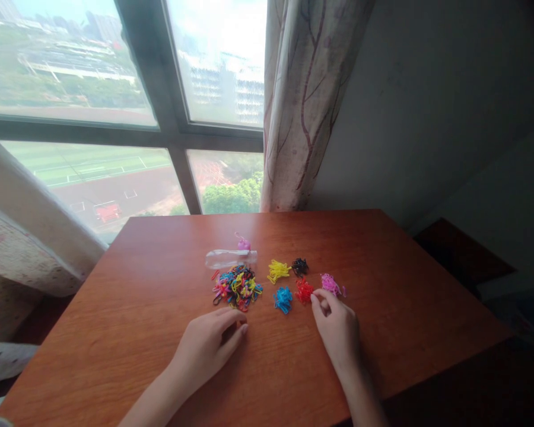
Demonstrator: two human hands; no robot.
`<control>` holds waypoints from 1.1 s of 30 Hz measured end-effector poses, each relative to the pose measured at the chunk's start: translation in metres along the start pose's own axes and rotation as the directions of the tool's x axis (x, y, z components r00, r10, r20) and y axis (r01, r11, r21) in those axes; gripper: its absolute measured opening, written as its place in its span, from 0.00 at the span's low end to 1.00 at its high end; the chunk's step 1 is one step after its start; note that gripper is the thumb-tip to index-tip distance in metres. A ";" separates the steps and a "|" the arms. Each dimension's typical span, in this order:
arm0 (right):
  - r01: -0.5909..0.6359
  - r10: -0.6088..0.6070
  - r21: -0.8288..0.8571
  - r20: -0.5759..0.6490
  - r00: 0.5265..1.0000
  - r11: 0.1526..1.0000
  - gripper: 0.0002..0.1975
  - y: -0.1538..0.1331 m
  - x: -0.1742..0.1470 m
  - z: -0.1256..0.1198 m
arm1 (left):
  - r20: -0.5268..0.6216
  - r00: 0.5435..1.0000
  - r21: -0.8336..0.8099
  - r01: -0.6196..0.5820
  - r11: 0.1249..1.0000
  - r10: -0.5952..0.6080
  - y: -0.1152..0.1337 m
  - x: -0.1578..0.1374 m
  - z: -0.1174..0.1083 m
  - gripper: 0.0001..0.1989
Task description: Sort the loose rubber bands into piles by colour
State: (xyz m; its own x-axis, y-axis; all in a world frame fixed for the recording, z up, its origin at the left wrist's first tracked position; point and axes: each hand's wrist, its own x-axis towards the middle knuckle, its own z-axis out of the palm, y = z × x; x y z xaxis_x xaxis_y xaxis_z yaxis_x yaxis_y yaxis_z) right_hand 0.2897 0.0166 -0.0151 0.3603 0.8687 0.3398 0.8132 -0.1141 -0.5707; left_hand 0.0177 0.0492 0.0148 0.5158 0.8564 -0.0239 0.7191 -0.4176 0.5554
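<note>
Small looped pieces, thin and brightly coloured, lie in heaps on the table; their exact kind is too small to tell. My left hand [213, 339] rests just in front of the mixed heap [237, 287], fingers curled and thumb tip close to the index fingertip, with nothing visible between them. At the red heap [303, 291], my right hand [337, 320] has thumb and index finger pinched together at its right edge; whether a piece is between them is hidden. Beside the red heap are a blue heap [283, 300], a yellow heap [277, 270], a black heap [299, 267] and a pink heap [330, 284].
A clear plastic bottle [226, 259] lies on its side behind the mixed heap, with a purple cap-like piece [244, 244] behind it. The brown wooden table [160, 284] reaches back to a window [115, 172] and a patterned curtain [302, 107].
</note>
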 end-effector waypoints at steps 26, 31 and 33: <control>0.224 -0.256 0.173 0.190 0.948 0.959 0.10 -0.085 -0.033 0.034 | -0.028 1.000 -0.067 -0.015 0.998 0.014 -0.004 0.001 0.002 0.10; 0.242 -0.274 0.153 0.238 0.932 0.958 0.09 -0.086 -0.037 0.038 | -0.126 0.992 -0.069 -0.035 0.997 0.026 -0.006 0.003 0.000 0.10; 0.249 -0.276 0.137 0.247 0.929 0.959 0.08 -0.085 -0.038 0.038 | -0.230 0.973 -0.026 -0.003 1.000 -0.003 -0.007 0.005 -0.005 0.10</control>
State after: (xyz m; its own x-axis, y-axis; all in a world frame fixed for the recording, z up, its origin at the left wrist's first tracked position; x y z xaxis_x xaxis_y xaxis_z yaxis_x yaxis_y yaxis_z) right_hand 0.1894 0.0116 -0.0075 -0.0030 0.9575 0.2884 0.8067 0.1727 -0.5652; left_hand 0.0126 0.0579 0.0149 0.3928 0.9045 0.1660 0.7054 -0.4122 0.5767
